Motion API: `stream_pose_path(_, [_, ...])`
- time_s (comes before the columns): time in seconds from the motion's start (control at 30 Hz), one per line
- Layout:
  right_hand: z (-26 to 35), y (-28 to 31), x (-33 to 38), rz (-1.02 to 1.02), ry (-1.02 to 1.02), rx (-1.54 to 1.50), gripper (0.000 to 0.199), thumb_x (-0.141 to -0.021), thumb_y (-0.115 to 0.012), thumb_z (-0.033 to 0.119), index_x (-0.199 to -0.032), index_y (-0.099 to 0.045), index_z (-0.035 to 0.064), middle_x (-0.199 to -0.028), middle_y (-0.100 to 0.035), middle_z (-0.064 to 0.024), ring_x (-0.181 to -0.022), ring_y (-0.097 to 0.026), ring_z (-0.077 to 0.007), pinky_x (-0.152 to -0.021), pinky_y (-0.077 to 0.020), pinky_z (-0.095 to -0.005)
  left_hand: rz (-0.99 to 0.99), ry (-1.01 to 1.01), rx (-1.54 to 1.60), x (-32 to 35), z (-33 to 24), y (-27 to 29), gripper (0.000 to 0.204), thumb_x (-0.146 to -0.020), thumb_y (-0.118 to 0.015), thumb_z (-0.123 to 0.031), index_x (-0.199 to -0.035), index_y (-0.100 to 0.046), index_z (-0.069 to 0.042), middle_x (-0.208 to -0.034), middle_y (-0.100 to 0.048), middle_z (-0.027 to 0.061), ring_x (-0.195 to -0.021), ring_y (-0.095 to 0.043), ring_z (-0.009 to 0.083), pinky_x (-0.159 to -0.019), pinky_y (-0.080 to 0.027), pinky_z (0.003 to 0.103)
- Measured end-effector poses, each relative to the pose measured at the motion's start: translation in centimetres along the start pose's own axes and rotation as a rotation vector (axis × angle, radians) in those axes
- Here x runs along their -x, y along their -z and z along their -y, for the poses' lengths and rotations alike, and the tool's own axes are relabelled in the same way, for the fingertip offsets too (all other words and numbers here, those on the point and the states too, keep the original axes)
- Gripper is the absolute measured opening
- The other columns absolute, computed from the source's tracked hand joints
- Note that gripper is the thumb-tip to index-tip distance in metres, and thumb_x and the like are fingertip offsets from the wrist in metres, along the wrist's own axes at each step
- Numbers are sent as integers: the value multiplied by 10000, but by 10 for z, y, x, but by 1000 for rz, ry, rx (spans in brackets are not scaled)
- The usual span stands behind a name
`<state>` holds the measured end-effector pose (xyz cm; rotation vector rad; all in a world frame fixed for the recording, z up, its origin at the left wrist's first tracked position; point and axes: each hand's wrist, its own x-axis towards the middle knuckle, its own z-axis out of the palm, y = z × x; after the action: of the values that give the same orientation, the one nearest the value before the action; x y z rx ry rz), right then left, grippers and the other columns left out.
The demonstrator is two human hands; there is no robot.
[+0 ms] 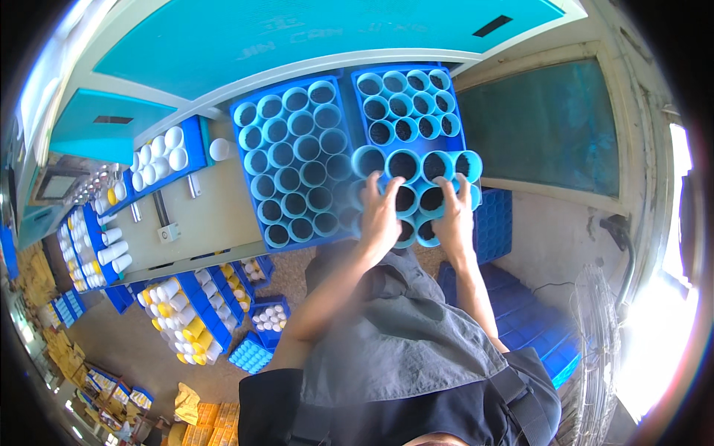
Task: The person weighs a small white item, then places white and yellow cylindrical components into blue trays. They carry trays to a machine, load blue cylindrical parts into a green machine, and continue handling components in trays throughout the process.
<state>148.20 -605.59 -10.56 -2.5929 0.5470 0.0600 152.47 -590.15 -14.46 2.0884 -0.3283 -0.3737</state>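
A block of light blue cups (401, 165) with dark insides stands right in front of me, several cups packed side by side. My left hand (381, 215) grips cups on the left side of this block, its fingers and thumb curled over the rims. On the right side, my right hand (455, 219) holds cups in the same way. Both palms hide parts of the nearer cups. Behind the block, a blue tray (451, 143) carries more such cups. To the left, touching or nearly touching the block, a larger blue tray (338, 100) is filled with rows of light blue cups.
A turquoise panelled machine front (312, 37) rises beyond the trays. At left, a blue tray of white cups (195, 141) sits on a pale surface. Stacked blue trays (520, 312) stand at my right, beside a bundle of wire rods (595, 334). Bins of white and yellow cups (182, 316) stand lower left.
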Motion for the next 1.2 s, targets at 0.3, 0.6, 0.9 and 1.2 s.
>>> stream_pose_path(0.3, [109,-109,10,305,209,-246,782,-630,-628,-160,-1343,-504,137,-1442,-368,-272,-1243,-478,-510,-975,-513,-522,-126,247,-280,52,88,132,812,-563,-754,166,-1287,-563,-146,-1428,-385,248,-1272,-452,490,-1052,-445,501])
stream_pose_path(0.6, [108,-134,6,425,237,-100,972,-662,-810,-37,-1504,-373,175,-1509,-294,-268,-1265,-471,-502,-1015,-503,-499,-161,333,-203,57,152,160,1003,-642,-794,115,-1513,-425,-217,-1482,-320,254,-1314,-403,507,-1078,-438,485])
stream_pose_path(0.9, [100,-113,-13,385,388,-173,860,-758,-829,110,-1492,-381,79,-1497,-360,-278,-1205,-561,-469,-991,-509,-484,191,451,-406,18,101,154,985,-799,-794,-64,-1599,-221,-118,-1577,-182,360,-1261,-465,587,-1034,-479,529])
stream_pose_path(1.2, [-69,-47,-197,86,129,-30,842,-698,-783,-58,-1452,-456,124,-1461,-447,-207,-1296,-502,-422,-1060,-466,-454,-52,56,14,-124,34,26,820,-784,-795,19,-1501,-439,-161,-1505,-390,250,-1291,-527,420,-1087,-460,440])
